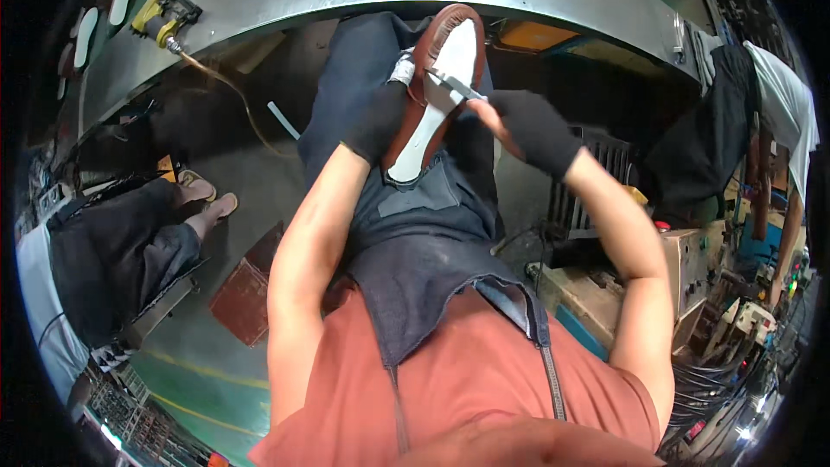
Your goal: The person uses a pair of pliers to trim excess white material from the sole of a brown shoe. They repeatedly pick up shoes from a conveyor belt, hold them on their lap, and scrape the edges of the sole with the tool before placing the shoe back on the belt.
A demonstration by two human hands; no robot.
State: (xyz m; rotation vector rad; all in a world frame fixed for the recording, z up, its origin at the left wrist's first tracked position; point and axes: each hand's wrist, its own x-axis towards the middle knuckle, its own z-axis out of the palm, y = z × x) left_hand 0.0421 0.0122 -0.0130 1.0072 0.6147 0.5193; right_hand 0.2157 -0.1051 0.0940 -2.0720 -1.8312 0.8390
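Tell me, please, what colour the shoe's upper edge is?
Reddish-brown, around a white sole on the shoe; head view.

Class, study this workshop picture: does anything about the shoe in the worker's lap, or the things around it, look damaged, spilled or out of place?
Nothing stands out. The left hand in a dark glove steadies the brown shoe, sole up on the apron, while the right hand puts a metal tool to its white sole. No tear or spill shows.

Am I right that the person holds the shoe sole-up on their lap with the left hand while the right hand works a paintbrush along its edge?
Not quite. The head view shows the right hand holding a thin metal blade, not a paintbrush. The left hand does hold the shoe sole-up on the lap.
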